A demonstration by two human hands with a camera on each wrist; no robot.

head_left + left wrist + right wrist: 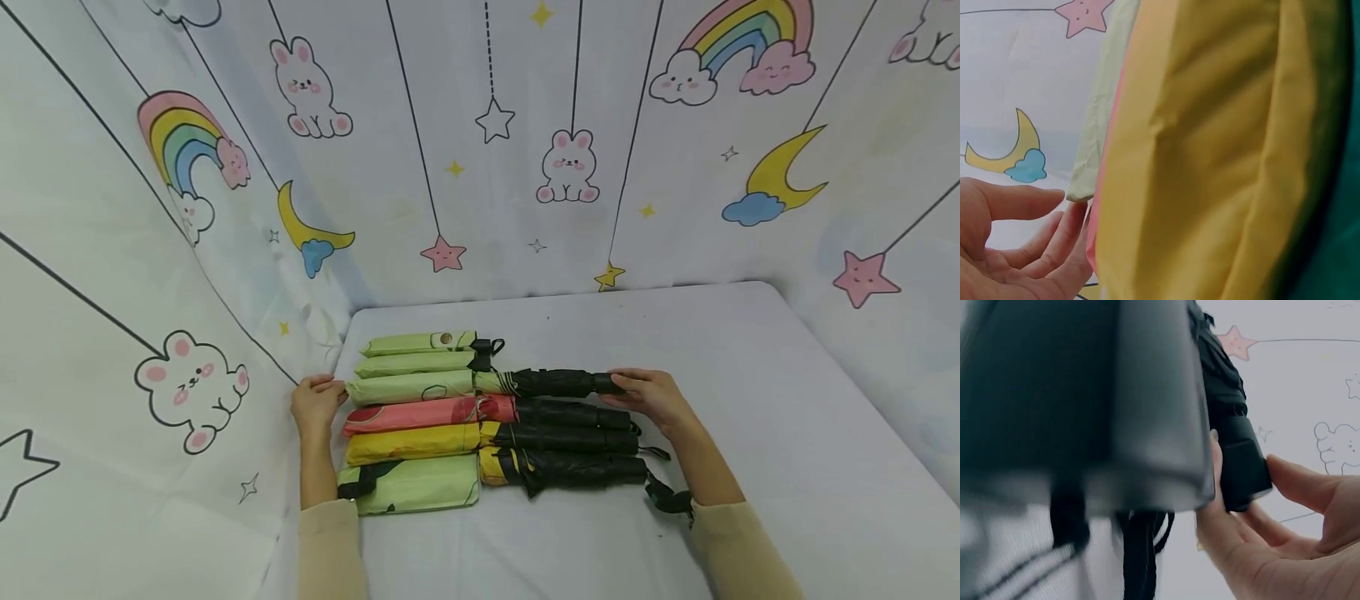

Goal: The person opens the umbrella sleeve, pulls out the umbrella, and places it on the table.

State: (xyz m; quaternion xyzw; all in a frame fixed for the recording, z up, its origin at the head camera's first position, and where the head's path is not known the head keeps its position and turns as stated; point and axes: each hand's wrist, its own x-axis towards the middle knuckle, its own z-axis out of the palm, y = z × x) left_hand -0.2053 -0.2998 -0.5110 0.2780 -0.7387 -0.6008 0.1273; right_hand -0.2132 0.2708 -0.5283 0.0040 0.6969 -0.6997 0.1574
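Observation:
Two columns of long fabric pieces lie side by side on the white table. On the right are folded umbrellas with black canopies; the farthest umbrella (555, 382) has a light green left end. My right hand (651, 400) holds its black handle (1244, 465) between thumb and fingers. On the left are sleeve-like bundles, their contents hidden. My left hand (315, 404) touches the left end of a light green bundle (412, 387) with thumb and fingertips. Nearer are a red bundle (412, 414), a yellow bundle (412, 444) and a wider light green one (420, 485).
Two more light green bundles (416, 342) with black straps lie behind. Nearer on the right are several black umbrellas (570, 437), with cords at their right ends. A patterned cloth wall (502, 208) stands behind and to the left.

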